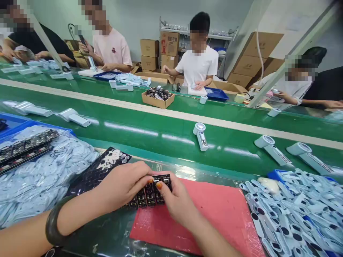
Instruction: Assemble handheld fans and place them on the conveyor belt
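Note:
Both my hands grip a black circuit board panel [150,195], made of several joined small boards with components on them. My left hand [128,182] closes over its upper left part, thumb on the face. At the right end, my right hand [177,198] pinches the panel with its thumb on the front; the fingers behind are hidden. The panel is held over the left edge of a red mat [209,214]. A black sticker sheet [107,167] with pale round patches lies beyond my left forearm.
Pale blue plastic parts in a bag [72,157] and more circuit panels [26,146] are at left. Loose pale blue handle covers [286,210] pile up at right. Handheld fan bodies [200,137] lie along the green conveyor belt [150,132]. Several people work across it, near a carton of black parts [158,98].

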`<state>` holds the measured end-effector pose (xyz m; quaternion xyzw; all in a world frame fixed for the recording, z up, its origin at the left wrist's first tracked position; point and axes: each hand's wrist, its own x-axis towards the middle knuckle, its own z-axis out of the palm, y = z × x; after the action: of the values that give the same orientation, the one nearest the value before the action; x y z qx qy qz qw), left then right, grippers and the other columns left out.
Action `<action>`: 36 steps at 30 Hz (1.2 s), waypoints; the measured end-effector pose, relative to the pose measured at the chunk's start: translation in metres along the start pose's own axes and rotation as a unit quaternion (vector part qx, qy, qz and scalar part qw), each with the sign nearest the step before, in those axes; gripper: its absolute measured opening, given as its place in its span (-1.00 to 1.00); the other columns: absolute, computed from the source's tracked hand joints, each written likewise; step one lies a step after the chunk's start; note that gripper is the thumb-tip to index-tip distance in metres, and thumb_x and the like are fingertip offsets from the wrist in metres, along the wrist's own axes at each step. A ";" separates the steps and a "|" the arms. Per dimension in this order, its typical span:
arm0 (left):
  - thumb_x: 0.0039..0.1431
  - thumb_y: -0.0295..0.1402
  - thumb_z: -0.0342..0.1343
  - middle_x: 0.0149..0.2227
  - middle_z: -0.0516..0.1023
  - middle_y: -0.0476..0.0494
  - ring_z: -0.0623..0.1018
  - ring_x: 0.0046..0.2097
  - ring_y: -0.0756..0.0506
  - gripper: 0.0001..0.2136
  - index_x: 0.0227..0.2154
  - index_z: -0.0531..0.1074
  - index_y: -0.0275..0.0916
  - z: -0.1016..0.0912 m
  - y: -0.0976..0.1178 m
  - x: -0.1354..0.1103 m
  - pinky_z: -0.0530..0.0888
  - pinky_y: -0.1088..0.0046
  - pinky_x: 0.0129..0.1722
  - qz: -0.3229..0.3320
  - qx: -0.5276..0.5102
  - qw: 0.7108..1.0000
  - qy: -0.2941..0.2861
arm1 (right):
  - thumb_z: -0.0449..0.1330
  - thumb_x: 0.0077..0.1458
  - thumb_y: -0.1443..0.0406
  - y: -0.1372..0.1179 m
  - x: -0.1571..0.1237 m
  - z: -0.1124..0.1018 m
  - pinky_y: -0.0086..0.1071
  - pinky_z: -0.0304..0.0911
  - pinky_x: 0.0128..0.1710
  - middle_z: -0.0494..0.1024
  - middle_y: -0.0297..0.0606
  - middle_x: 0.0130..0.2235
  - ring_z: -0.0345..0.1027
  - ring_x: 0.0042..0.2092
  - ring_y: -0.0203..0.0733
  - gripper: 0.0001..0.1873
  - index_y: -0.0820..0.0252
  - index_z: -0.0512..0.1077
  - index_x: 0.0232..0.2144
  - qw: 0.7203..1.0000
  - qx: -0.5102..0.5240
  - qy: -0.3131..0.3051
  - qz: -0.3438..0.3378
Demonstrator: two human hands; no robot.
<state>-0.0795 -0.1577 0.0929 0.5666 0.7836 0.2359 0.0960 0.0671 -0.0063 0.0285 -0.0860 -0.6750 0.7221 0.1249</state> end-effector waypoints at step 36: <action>0.28 -0.16 0.01 -0.32 0.55 -0.06 0.48 -0.27 -0.10 -0.76 -0.30 0.45 -0.20 0.017 0.024 0.019 0.32 0.40 -0.26 -0.138 -0.157 0.978 -0.013 | 0.32 0.09 -0.22 0.011 -0.001 0.011 -0.25 0.28 -0.04 0.54 -0.22 -0.18 0.38 -0.08 -0.04 -0.37 0.21 0.45 -0.16 0.991 0.123 -0.023 0.054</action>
<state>-0.0589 -0.1292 0.0913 0.4339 0.8063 0.3328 0.2256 0.0643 -0.0174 0.0183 -0.0901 -0.5782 0.8070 0.0798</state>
